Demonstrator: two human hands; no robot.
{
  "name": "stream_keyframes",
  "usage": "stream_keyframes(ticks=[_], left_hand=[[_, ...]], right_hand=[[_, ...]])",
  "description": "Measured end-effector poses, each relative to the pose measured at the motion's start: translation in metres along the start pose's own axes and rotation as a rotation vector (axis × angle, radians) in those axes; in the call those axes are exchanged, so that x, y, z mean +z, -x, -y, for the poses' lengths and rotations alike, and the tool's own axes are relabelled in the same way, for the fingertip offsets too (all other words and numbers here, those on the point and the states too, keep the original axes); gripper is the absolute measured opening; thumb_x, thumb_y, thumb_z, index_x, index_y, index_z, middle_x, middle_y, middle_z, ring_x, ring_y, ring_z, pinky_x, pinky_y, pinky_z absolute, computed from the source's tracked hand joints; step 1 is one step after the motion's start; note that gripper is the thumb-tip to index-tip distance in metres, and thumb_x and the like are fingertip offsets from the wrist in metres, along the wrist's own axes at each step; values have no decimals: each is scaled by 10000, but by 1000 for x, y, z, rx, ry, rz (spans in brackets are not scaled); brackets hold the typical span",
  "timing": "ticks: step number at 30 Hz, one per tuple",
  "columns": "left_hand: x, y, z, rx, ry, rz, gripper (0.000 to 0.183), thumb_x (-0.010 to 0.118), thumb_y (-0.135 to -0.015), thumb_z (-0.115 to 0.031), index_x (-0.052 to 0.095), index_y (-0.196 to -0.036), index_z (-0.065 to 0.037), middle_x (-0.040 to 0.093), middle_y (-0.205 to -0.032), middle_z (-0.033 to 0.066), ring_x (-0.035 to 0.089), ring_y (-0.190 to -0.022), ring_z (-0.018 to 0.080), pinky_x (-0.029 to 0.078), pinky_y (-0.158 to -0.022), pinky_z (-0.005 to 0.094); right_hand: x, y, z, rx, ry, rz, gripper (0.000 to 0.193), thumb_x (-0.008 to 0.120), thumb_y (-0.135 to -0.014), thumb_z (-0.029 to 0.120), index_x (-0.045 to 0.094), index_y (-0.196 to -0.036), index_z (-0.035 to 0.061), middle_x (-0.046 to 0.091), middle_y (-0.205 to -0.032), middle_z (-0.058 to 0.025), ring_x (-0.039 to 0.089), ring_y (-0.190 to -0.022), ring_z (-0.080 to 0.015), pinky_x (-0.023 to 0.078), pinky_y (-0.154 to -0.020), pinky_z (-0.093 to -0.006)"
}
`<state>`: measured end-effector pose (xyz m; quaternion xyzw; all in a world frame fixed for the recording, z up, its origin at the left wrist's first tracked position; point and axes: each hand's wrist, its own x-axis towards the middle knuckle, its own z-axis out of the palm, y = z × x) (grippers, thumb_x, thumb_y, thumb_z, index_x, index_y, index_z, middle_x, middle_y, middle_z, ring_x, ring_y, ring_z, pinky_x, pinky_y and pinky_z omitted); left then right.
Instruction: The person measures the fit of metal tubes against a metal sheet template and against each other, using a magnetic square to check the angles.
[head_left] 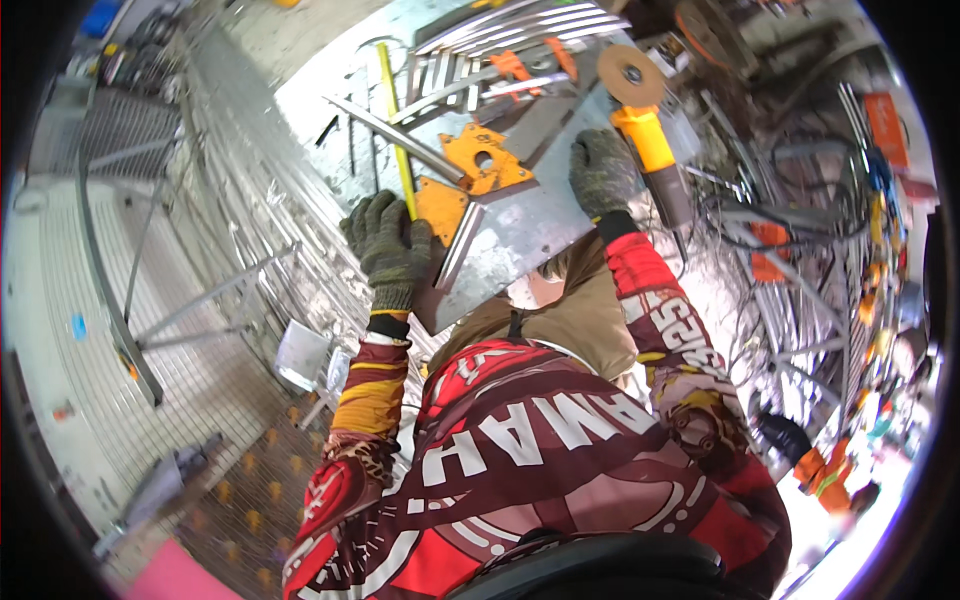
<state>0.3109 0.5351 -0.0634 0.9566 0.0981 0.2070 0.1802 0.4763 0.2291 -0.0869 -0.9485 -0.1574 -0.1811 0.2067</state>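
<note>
My left hand [388,248], in a grey-green knit glove, lies flat on the near left corner of the steel bench plate [520,225]. Its fingers are spread and touch the end of a yellow ruler [393,120]. Beside them are an orange magnetic square [440,205] and a short steel angle piece [460,245]. A second orange square [485,160] sits just beyond. My gloved right hand [602,172] rests palm down on the plate's right side, next to an angle grinder [655,150] with a yellow handle and a tan disc [630,75]. It holds nothing.
Steel bars and angle lengths [500,45] with orange clamps lie across the far end of the bench. A wire-mesh panel in a metal frame [130,250] stands at left. Cables and tools [790,220] are piled at right, beside more metal stock.
</note>
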Motion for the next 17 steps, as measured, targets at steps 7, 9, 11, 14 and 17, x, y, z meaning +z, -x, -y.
stream_keyframes(ticks=[7,9,11,14,17], left_hand=[[-16,-5,-12,-6,9,84,369,611,-852,-256,653,-1076,35,636,-1237,195,526,-1203,404,364,-1054,512],[-4,-3,3,-5,9,157,453,638,-898,-312,640,-1196,28,604,-1324,178,501,-1262,387,337,-1098,511],[3,3,10,17,54,141,466,640,-912,-337,644,-1227,7,603,-1320,186,501,-1260,391,363,-1075,516],[2,-1,3,-21,-25,185,529,626,-925,-400,593,-1288,-16,602,-1291,198,524,-1206,417,373,-1053,536],[8,5,27,-57,-5,193,604,599,-944,-475,550,-1367,-47,583,-1325,197,493,-1245,423,353,-1073,548]], right_hand=[[34,-4,9,52,52,34,177,547,-886,251,620,-907,91,663,-903,-127,673,-839,-351,523,-745,-523],[7,-8,18,186,17,106,187,576,-851,262,648,-927,108,668,-920,-124,671,-852,-351,515,-769,-535],[2,-4,16,229,26,95,182,584,-830,247,673,-931,124,672,-922,-120,672,-854,-347,511,-771,-526],[6,0,14,297,6,125,246,559,-849,243,709,-1037,191,674,-1060,-78,658,-1028,-330,451,-925,-559],[-7,5,24,298,25,94,213,608,-814,253,701,-987,170,675,-1007,-85,669,-964,-332,492,-873,-519]])
